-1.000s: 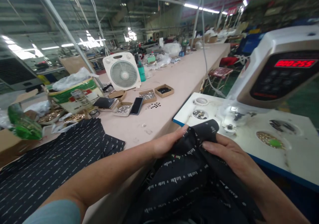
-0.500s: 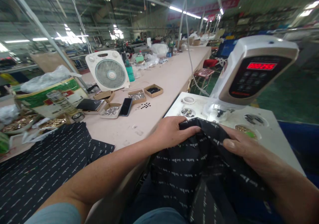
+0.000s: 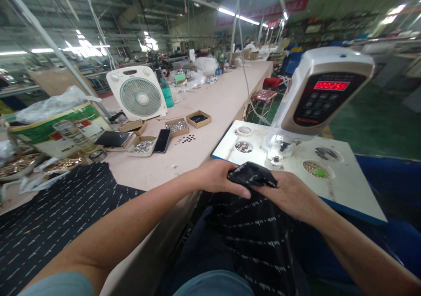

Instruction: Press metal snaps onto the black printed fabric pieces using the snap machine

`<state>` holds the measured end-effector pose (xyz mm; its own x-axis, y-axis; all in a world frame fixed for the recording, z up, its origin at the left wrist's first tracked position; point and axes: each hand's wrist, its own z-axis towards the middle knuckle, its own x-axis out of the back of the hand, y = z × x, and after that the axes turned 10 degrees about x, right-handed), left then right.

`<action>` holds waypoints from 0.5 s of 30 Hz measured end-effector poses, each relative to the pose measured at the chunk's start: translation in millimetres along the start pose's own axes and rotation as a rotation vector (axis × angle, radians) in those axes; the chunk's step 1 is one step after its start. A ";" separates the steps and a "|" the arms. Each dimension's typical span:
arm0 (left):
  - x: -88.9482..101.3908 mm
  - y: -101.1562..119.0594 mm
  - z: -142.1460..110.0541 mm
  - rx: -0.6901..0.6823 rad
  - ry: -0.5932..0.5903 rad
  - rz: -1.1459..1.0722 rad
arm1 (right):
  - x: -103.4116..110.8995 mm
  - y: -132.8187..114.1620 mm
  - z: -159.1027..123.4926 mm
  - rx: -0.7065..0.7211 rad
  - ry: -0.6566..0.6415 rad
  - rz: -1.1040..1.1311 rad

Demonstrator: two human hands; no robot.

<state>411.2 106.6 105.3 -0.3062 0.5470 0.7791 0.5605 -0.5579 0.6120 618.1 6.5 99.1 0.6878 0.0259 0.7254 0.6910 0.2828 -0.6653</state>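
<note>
Both hands grip a black garment (image 3: 250, 226) printed with small white lettering; it hangs down over my lap. My left hand (image 3: 217, 177) is closed on its bunched top edge from the left, and my right hand (image 3: 289, 193) is closed on the same bunch from the right. The bunch sits at the near edge of a white machine table (image 3: 345, 190), just in front of the press head (image 3: 278, 149) of a snap-button machine. The machine's panel (image 3: 324, 96) shows red digits.
A long pink worktable (image 3: 210, 112) on my left carries a white fan (image 3: 138, 94), small cardboard boxes of metal snaps (image 3: 177, 127), a black phone (image 3: 162, 140) and a stack of the same black fabric (image 3: 49, 226). Recessed cups (image 3: 315, 169) in the machine table hold small parts.
My hands have drawn together and gathered the fabric into a tight bunch near the press head. The view has shifted so the machine sits further left.
</note>
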 end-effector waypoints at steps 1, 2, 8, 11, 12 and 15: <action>0.5 -5.2 -1.9 -0.002 -0.072 0.068 | -0.1 0.0 -1.8 0.007 -0.024 0.002; 0.1 -9.0 -3.3 0.002 -0.106 0.153 | -1.2 -0.3 -2.9 0.006 -0.039 -0.001; -15.2 -8.2 -5.1 -0.040 0.095 0.053 | -6.8 -2.0 -1.7 -0.069 0.013 -0.064; -28.8 -7.1 -2.2 -0.114 0.016 -0.347 | -3.6 0.8 -2.0 -0.100 -0.019 -0.039; -33.4 -7.8 -1.0 -0.115 -0.045 -0.432 | -2.8 2.7 -2.7 -0.107 -0.032 -0.051; -43.7 -11.9 1.4 -0.051 -0.173 -0.510 | -3.0 10.7 -6.4 -0.112 -0.043 -0.225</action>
<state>419.0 90.2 63.8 -0.3959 0.8489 0.3501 0.3345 -0.2217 0.9159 624.9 3.4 88.7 0.5054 0.0155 0.8627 0.8476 0.1783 -0.4997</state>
